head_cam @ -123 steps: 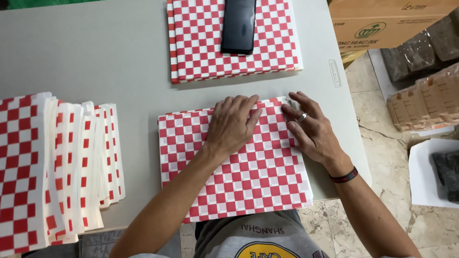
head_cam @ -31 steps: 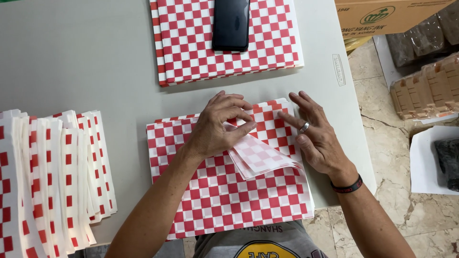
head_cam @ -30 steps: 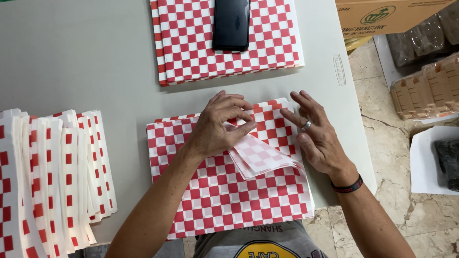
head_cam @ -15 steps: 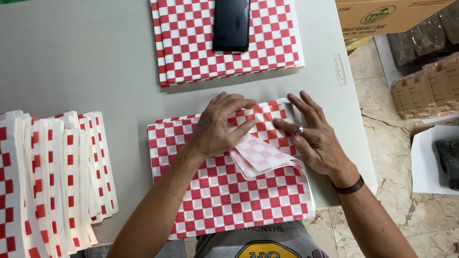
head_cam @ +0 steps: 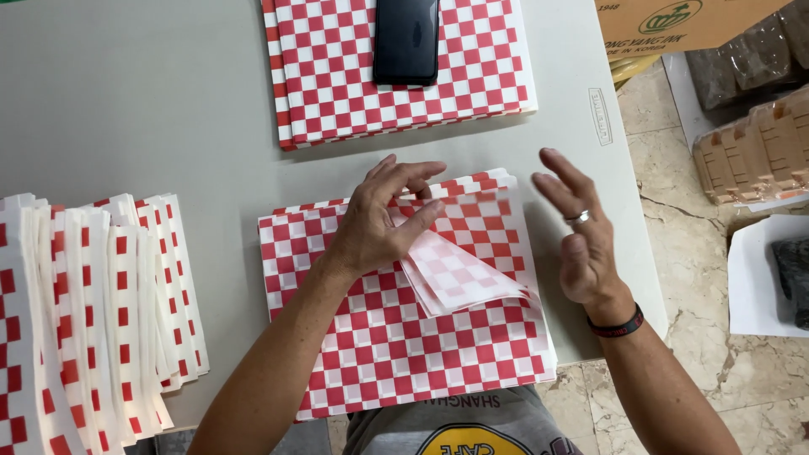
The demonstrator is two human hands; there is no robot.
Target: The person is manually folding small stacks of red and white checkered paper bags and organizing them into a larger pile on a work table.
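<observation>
Centrally in the head view, a stack [head_cam: 404, 362] of red-and-white checked paper sheets lay on the grey table [head_cam: 143, 109], reaching down to the lower edge of the frame just above the person's shirt. The left hand [head_cam: 379, 223] rested over the upper middle of that stack, fingers curled and thumb pressed toward them, pinching the folded-over corner of the top sheet [head_cam: 459, 274]. That corner was turned inward so its paler underside showed, forming a triangular flap pointing toward the lower right of the stack.

The right hand [head_cam: 581, 240] was lifted off the paper at the stack's right edge, palm turned inward, fingers spread and loose, grasping nothing. It wore a ring on one finger and a dark band at the wrist.

At the top centre of the frame sat a second stack [head_cam: 337, 93] of the same checked sheets, well apart from the near one, with a black phone [head_cam: 406, 40] lying flat on it. At the far left, a fanned row of folded sheets [head_cam: 84, 320] overlapped one another, running down to the lower left corner.

Off the table at the upper right stood a cardboard box [head_cam: 674, 21], and beside it wrapped bundles [head_cam: 758, 143] lay on the tiled floor [head_cam: 674, 194].
</observation>
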